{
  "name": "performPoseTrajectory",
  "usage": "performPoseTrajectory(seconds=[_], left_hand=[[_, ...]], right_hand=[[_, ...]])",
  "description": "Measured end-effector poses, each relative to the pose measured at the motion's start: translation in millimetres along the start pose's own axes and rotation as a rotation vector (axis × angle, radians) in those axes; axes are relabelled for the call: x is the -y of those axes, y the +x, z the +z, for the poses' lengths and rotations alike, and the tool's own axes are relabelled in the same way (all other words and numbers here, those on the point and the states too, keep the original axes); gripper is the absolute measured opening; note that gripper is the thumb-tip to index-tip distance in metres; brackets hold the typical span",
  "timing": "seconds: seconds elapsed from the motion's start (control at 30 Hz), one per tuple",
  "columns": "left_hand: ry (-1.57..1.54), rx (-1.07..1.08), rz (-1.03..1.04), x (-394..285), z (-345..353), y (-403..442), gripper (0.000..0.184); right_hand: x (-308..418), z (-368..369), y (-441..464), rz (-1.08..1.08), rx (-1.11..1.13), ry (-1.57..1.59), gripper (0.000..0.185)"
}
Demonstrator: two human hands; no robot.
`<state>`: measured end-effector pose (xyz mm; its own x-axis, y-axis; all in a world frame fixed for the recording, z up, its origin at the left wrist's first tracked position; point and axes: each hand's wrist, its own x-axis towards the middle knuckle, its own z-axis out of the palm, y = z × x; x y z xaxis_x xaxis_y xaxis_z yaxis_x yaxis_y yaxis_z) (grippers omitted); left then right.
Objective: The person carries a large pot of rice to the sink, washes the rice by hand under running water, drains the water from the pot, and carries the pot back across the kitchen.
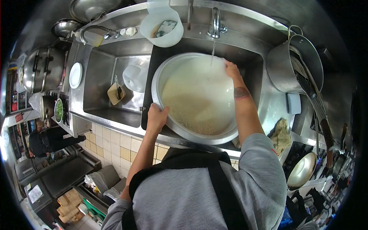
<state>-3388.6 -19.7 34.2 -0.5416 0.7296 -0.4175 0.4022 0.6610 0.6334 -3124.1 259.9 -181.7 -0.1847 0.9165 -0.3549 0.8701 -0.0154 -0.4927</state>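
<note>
Two hands [156, 118] at a bowl [203, 138] of cloudy water [199, 84]

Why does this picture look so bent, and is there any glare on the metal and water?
In the head view, the counter bows and the corners go black, probably from a very wide lens; in the head view, the pan shines brightly and the left sink has soft reflections; also in the head view, small glints dot the cloudy water in the bowl.
</note>
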Motion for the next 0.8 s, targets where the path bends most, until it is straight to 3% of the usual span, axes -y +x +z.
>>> performPoseTrajectory(seconds=[0.47, 0.7, 0.8], left_hand=[[0.072, 0.002, -0.024, -27.7, -2.6, 0.2, 0.041], [0.07, -0.042, 0.01, -33.6, 0.0, 2.3, 0.04], [0.084, -0.059, 0.044, -39.0, 0.1, 2.9, 0.04]], right_hand=[[-5.2, 14.1, 23.4, 0.133, 0.215, -0.073, 0.043], [-0.9, 14.1, 18.3, 0.15, 0.206, -0.087, 0.044], [-2.5, 18.2, 20.5, 0.118, 0.082, -0.115, 0.043]])
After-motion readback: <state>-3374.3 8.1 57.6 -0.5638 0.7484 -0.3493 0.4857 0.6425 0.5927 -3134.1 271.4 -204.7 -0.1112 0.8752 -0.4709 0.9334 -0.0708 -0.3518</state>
